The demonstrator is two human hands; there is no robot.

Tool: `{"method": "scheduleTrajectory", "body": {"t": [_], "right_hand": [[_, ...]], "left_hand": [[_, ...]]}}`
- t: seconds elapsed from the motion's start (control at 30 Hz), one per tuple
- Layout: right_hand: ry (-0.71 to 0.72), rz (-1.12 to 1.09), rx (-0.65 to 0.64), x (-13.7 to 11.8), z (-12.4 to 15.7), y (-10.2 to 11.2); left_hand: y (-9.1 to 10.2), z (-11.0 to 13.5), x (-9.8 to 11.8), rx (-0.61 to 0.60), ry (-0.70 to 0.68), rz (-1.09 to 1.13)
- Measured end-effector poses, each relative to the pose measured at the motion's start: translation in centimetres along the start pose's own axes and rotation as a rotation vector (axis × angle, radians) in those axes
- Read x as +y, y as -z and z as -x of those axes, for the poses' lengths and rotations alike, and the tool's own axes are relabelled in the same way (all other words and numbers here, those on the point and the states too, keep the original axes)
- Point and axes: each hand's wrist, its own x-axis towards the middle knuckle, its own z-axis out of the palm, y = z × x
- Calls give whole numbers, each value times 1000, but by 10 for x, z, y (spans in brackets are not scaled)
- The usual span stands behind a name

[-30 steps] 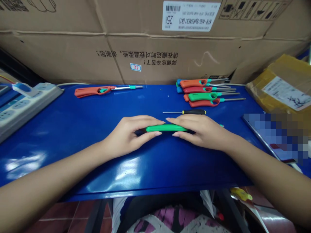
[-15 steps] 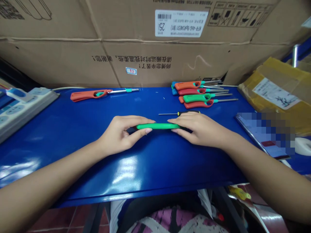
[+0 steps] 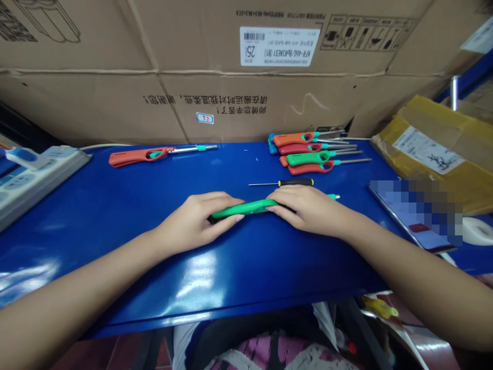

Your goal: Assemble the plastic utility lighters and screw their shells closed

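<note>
Between my two hands is a green utility lighter [image 3: 246,208], held low over the blue table. My left hand [image 3: 200,218] pinches its left end between thumb and fingers. The other end is gripped by my right hand [image 3: 304,208], whose fingers hide part of it. A teal and metal tip [image 3: 334,197] shows past my right hand; its link to the lighter is hidden. Just behind the right hand lies a black and yellow screwdriver [image 3: 296,183], its shaft pointing left.
Several utility lighters [image 3: 308,158] lie piled at the back right, and an orange lighter [image 3: 138,155] at the back left. A power strip [image 3: 42,172] borders the left. On the right are a phone [image 3: 416,216] and a yellow-taped parcel [image 3: 442,149]. A cardboard box [image 3: 115,108] walls the back.
The green lighter has turned in my hands, so more of its side shows and it slants up to the right. The teal tip has come into view past my right hand.
</note>
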Motion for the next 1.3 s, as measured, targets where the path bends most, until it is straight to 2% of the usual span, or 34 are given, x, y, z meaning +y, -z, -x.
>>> {"method": "scheduleTrajectory", "body": {"t": [0.1, 0.2, 0.3, 0.5, 0.57, 0.67, 0.77, 0.9, 1.13, 1.3], "right_hand": [[8, -30, 5, 1, 0, 1], [-24, 37, -11, 1, 1, 5], [-67, 102, -52, 1, 2, 8], [-100, 139, -121, -7, -1, 9], [-91, 161, -123, -8, -1, 9], [-60, 182, -65, -3, 2, 16], [-63, 207, -20, 12, 12, 34], [-109, 197, -39, 26, 21, 54], [-88, 158, -22, 25, 21, 52], [-168, 228, -64, 30, 26, 58]], "left_hand": [[0, 0, -3, 0, -27, 2], [3, 1, -5, 39, -29, -8], [5, 2, -2, 28, -51, -12], [3, 0, 4, -77, 99, -124], [2, -1, 4, -91, 103, -127], [3, -1, -1, -46, 73, -93], [11, -1, -8, 16, 59, -69], [25, -2, -16, 71, 67, -68], [26, -3, -18, 113, 88, -82], [26, -2, -19, 124, 78, -99]]}}
